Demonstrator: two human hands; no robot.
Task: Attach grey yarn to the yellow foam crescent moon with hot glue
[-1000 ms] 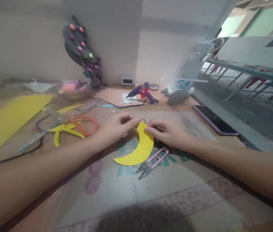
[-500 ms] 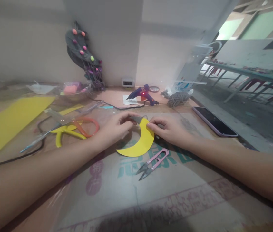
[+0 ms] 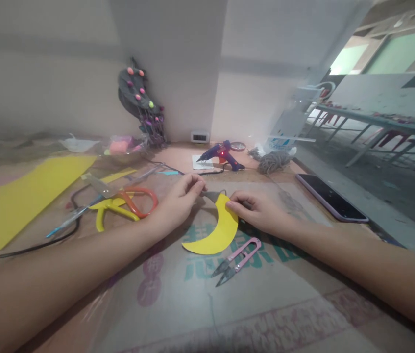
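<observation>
My right hand (image 3: 253, 207) pinches the upper right edge of a yellow crescent moon cutout (image 3: 224, 228) between thumb and fingers. At the crescent's top tip a grey strip (image 3: 211, 195) runs leftward to my left hand (image 3: 187, 193), whose thumb and fingers are closed on its end. A small dark loop stands up at that tip. Whether the strip is yarn or cloth, I cannot tell. Just below the crescent, pink thread snips (image 3: 238, 261) lie on the printed sheet (image 3: 178, 318), blades pointing lower left.
Orange-handled scissors (image 3: 144, 201) and yellow-handled pliers or scissors (image 3: 115, 211) lie left, near yellow sheets (image 3: 34, 201). Behind my hands are a glue gun (image 3: 224, 154) with a red light, grey yarn (image 3: 275, 162) and a small clock (image 3: 200, 137). A phone (image 3: 330, 196) lies right; a decorated grey moon (image 3: 134, 90) leans on the wall.
My left hand has drawn away leftward from the crescent's tip, along the grey strip. My right hand keeps its pinch. The whole view has shifted slightly down and right.
</observation>
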